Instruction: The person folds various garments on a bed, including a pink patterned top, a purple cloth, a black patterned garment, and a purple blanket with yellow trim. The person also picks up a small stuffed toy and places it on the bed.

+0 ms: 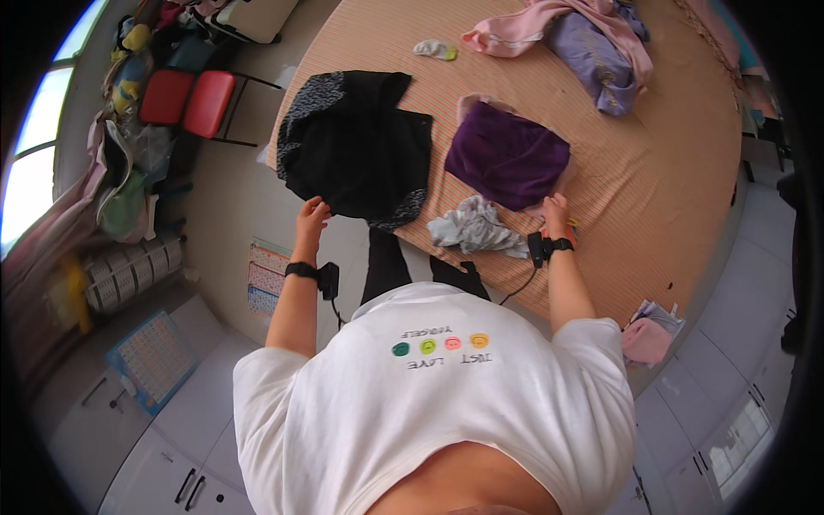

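Observation:
A black garment (367, 141) with speckled grey patches lies spread at the left edge of a bed-like surface (669, 174) with a striped orange cover. At its lower left edge is my left hand (313, 215), fingers bent and close to the cloth; whether they pinch it is unclear. My right hand (555, 209) is at the lower right corner of a folded purple garment (505, 154), by pale pink cloth beneath it; its grip cannot be made out. A crumpled light grey cloth (475, 225) lies just below the purple one.
Farther back are a small pale sock (434, 49), a pink garment (508, 33) and a purple-grey garment (589, 58). Red chairs (209, 103) stand on the floor at left. Folded pink cloth (646, 340) sits at the lower right. White cabinets (702, 399) line the right side.

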Action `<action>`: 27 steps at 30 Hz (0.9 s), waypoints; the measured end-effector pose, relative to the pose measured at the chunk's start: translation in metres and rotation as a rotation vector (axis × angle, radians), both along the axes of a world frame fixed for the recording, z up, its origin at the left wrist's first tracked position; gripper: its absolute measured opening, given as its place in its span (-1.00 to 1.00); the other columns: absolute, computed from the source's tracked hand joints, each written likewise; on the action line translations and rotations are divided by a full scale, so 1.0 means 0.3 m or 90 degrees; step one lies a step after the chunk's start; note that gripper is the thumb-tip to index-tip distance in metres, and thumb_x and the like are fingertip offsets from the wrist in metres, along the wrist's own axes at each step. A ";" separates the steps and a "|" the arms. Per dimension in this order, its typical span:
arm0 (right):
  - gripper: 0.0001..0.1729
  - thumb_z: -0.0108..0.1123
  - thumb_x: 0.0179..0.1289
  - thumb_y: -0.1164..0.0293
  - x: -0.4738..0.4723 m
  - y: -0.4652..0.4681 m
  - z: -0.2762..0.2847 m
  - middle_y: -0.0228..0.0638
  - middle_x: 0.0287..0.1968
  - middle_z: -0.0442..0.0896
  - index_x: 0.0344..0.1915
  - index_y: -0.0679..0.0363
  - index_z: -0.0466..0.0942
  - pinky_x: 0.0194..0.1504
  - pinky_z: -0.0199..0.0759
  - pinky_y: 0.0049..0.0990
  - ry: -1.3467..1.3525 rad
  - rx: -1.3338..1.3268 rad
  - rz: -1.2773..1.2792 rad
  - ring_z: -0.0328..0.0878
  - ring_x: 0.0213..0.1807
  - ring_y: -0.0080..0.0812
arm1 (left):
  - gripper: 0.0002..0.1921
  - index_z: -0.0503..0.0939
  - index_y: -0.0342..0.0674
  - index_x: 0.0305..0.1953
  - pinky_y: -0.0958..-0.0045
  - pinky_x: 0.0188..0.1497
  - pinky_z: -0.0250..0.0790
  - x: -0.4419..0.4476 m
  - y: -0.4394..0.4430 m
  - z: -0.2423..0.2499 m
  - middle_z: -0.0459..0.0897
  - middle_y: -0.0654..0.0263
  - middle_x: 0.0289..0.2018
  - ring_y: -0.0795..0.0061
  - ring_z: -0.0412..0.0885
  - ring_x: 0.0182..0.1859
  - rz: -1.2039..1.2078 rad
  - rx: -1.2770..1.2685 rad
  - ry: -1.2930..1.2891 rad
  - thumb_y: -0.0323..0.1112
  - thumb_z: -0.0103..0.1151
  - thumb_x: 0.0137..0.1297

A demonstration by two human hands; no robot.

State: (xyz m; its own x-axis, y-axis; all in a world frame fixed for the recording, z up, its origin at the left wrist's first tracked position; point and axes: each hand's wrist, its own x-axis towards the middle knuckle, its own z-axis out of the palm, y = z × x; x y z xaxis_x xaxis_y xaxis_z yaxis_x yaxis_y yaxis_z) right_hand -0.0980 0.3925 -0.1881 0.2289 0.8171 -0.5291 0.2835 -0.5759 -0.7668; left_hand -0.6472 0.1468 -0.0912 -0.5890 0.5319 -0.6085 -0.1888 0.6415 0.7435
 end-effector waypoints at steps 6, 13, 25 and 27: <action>-0.67 0.19 0.18 0.44 -0.251 -0.138 0.160 -0.21 -0.18 0.66 -0.04 0.26 0.50 -0.08 0.49 -0.44 -0.119 0.167 0.215 0.62 -0.14 -0.33 | -0.36 0.36 -0.30 0.18 0.25 0.02 0.41 -0.224 0.135 -0.221 0.55 0.03 -0.03 0.03 0.53 0.00 -0.140 -0.094 0.327 -0.09 0.29 0.14; -0.67 0.23 0.19 0.39 -0.663 -0.273 0.161 -0.24 -0.24 0.65 -0.08 0.31 0.49 -0.35 0.45 -0.56 0.073 -0.158 0.312 0.59 -0.27 -0.52 | -0.36 0.33 -0.23 0.20 0.04 0.24 0.16 -0.278 0.198 -0.314 0.33 -0.09 0.19 -0.09 0.34 0.19 -0.073 -0.089 0.614 -0.06 0.25 0.16; -0.54 0.22 0.19 0.17 -1.147 -0.367 -0.002 -0.05 -0.53 0.60 -0.41 0.46 0.50 -0.47 0.43 -0.30 -0.040 -0.288 0.366 0.63 -0.56 -0.25 | -0.52 0.47 -0.01 0.13 0.03 0.29 0.07 -0.551 0.939 -0.205 0.41 0.12 0.17 0.13 0.28 0.26 -0.670 0.109 0.678 -0.15 0.24 0.15; -0.57 0.22 0.20 0.19 -1.119 -0.410 0.005 0.07 -0.49 0.58 -0.41 0.44 0.51 -0.33 0.41 -0.22 -0.159 -0.112 0.476 0.61 -0.41 -0.05 | -0.56 0.47 0.00 0.11 0.10 0.23 0.19 -0.502 0.960 -0.234 0.48 0.13 0.09 0.13 0.37 0.21 -0.768 0.049 0.712 -0.14 0.18 0.19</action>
